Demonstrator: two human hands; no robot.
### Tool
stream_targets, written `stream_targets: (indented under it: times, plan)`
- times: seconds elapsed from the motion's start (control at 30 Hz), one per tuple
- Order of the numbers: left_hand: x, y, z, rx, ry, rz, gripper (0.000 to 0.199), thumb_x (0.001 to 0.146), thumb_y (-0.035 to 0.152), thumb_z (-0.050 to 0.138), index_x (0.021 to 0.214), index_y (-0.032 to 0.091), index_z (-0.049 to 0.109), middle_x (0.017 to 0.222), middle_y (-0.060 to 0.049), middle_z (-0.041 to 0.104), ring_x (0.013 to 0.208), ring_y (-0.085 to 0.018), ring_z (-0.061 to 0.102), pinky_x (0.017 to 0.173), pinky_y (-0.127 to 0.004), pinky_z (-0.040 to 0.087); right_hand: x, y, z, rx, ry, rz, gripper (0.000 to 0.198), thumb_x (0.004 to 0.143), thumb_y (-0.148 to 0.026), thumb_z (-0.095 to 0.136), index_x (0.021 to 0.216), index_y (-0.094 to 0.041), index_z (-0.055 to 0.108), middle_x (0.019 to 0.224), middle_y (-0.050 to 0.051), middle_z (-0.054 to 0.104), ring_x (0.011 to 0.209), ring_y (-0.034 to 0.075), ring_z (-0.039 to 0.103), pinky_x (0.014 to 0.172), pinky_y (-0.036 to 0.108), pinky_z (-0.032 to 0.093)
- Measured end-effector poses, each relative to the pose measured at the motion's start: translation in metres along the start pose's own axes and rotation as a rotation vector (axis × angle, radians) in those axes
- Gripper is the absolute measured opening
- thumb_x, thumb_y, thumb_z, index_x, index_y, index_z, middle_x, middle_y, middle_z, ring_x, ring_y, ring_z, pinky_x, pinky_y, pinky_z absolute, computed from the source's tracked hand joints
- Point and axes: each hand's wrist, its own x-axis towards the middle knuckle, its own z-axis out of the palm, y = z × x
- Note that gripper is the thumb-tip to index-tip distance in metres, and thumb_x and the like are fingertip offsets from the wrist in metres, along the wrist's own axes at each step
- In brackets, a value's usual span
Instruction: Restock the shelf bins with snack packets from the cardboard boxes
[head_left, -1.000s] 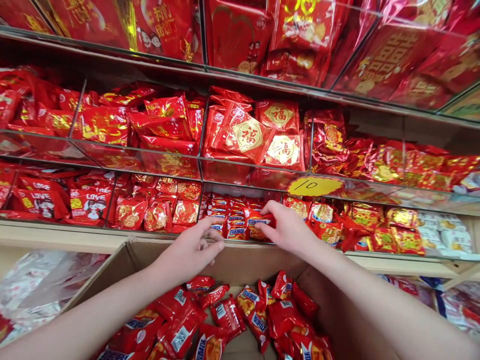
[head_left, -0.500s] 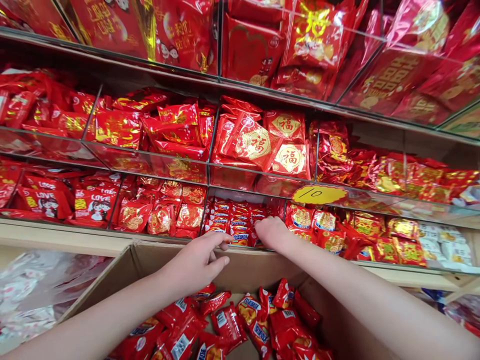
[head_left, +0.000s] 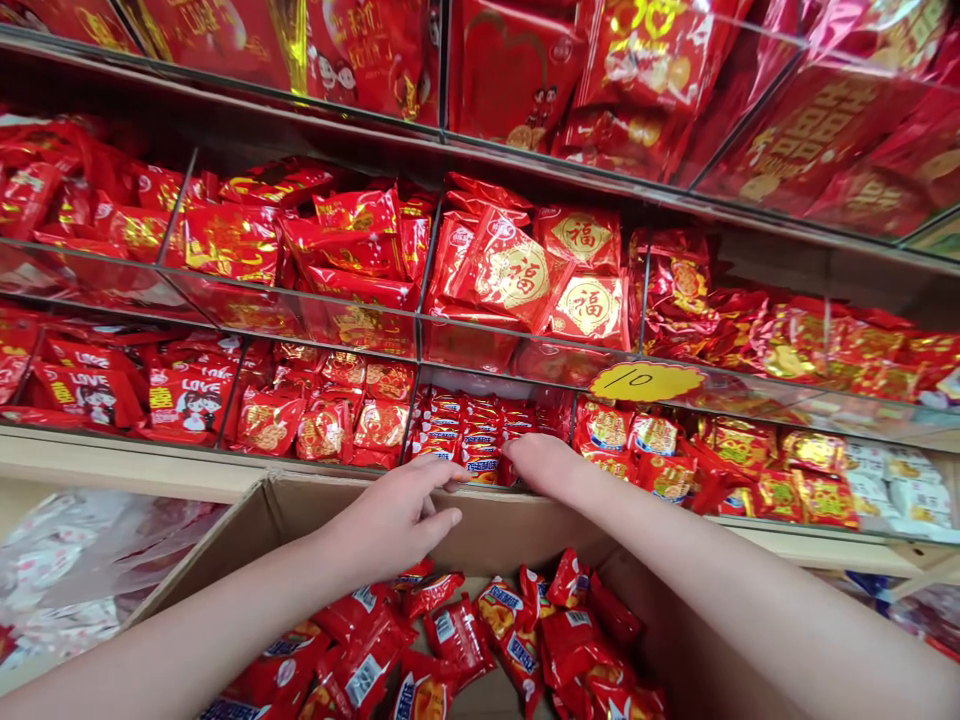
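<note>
My right hand [head_left: 541,464] reaches into a low shelf compartment, its fingers curled down among small red snack packets [head_left: 481,440] with blue-and-white lettering. Its fingertips and anything in them are hidden. Just left of it, my left hand [head_left: 411,506] hovers at the compartment's front edge, thumb and forefinger apart, with nothing visible in it. The packets in this compartment lie stacked in neat columns. Below both forearms stands an open cardboard box [head_left: 315,500] with loose red snack packets [head_left: 459,635] of similar look scattered inside.
Clear dividers split the shelves into bins of red and gold packets. A yellow price tag [head_left: 646,381] marked 10 hangs on the shelf front. "LOVE" packets [head_left: 187,400] fill a bin to the left. A plastic bag of pale packets [head_left: 67,570] lies under the shelf at left.
The view has shifted slightly, so the upper shelves sit a little higher. Both hands stay almost in place at the compartment, the right one slightly further left.
</note>
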Motion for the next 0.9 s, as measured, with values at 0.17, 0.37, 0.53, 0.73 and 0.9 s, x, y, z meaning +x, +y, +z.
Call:
stream_targets:
  times: [0.17,0.37,0.53,0.73,0.9]
  plan:
    - [-0.002,0.002,-0.001,-0.002,-0.028,0.024,0.025,0.074,0.022,0.045,0.098,0.021,0.052,0.092,-0.001,0.05,0.057,-0.008,0.051,0.053,-0.021,0.042,0.02,0.007,-0.002,-0.009,-0.101,0.057,0.019,0.077,-0.013,0.049,0.091,-0.01,0.061,0.092,0.013,0.062,0.087,0.021,0.058,0.069,0.029,0.045]
    - [-0.004,0.003,-0.002,0.001,-0.044,0.037,0.022,0.074,0.022,0.045,0.094,0.021,0.053,0.091,-0.001,0.049,0.056,-0.007,0.05,0.052,-0.02,0.041,0.043,0.009,0.005,-0.003,-0.103,0.179,0.026,0.082,-0.029,0.047,0.1,-0.011,0.053,0.099,0.007,0.057,0.087,0.016,0.056,0.074,0.035,0.046]
    - [-0.002,0.001,-0.003,0.016,-0.047,0.037,0.019,0.075,0.023,0.044,0.092,0.021,0.053,0.091,0.0,0.049,0.053,-0.007,0.049,0.052,-0.021,0.04,0.032,0.016,0.002,0.011,-0.031,0.153,0.027,0.08,-0.029,0.05,0.1,-0.012,0.054,0.099,0.009,0.058,0.089,0.017,0.056,0.074,0.033,0.046]
    - [-0.001,0.001,-0.002,0.038,-0.046,0.05,0.018,0.075,0.022,0.045,0.091,0.02,0.054,0.089,-0.001,0.049,0.055,-0.007,0.048,0.053,-0.021,0.04,0.011,0.009,0.003,0.021,-0.011,0.084,0.021,0.07,-0.018,0.059,0.09,-0.011,0.061,0.09,0.014,0.062,0.085,0.022,0.059,0.068,0.025,0.045]
    - [-0.001,0.001,-0.001,0.05,-0.044,0.064,0.018,0.076,0.021,0.045,0.092,0.021,0.054,0.092,-0.001,0.048,0.057,-0.007,0.048,0.055,-0.021,0.041,0.017,0.006,0.005,0.016,-0.052,0.103,0.019,0.081,-0.02,0.048,0.094,-0.009,0.057,0.093,0.01,0.06,0.086,0.017,0.058,0.074,0.03,0.046]
